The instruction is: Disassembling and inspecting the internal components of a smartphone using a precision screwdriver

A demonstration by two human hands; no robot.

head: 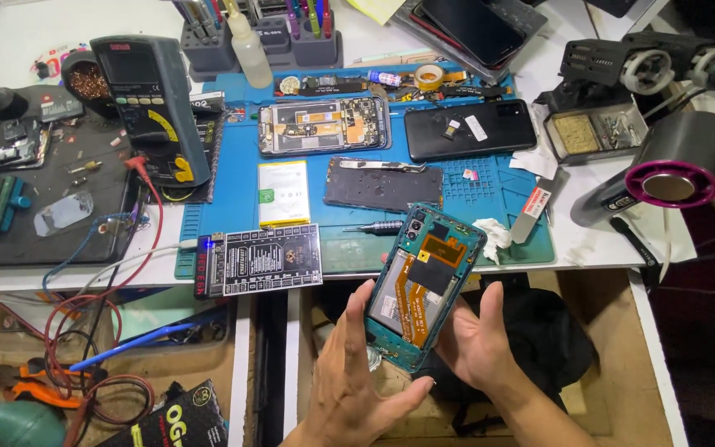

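Head view: an opened teal phone frame with its back cover off, orange flex cable exposed, is held in the air between both hands, just in front of the near edge of the blue silicone repair mat. Its long axis is tilted, camera end far-right, bottom end near-left. The left hand is cupped against the left long edge, fingers spread, thumb near the bottom corner. The right hand is pressed on the right long edge, fingers loosely apart; whether it really grips cannot be told. Both hands are equally close. A small screwdriver is seen on the mat just beyond the frame's far end.
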